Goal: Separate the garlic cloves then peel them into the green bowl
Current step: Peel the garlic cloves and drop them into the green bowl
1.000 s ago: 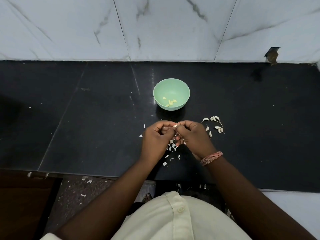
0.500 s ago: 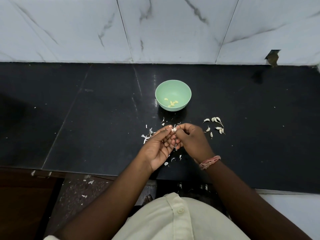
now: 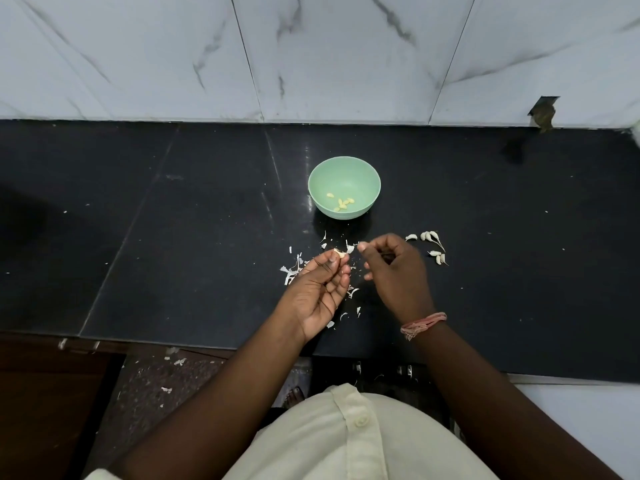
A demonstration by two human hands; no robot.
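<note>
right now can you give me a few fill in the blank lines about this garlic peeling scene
1. The peeled cloves lie in the ____ bowl.
2. The ____ hand pinches a garlic clove.
3. The unpeeled cloves lie on the black counter to the ____ of the right hand.

Missing words: green; left; right

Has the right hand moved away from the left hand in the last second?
Yes. The right hand has pulled rightward, toward the unpeeled cloves, opening a gap from the left hand.
</note>
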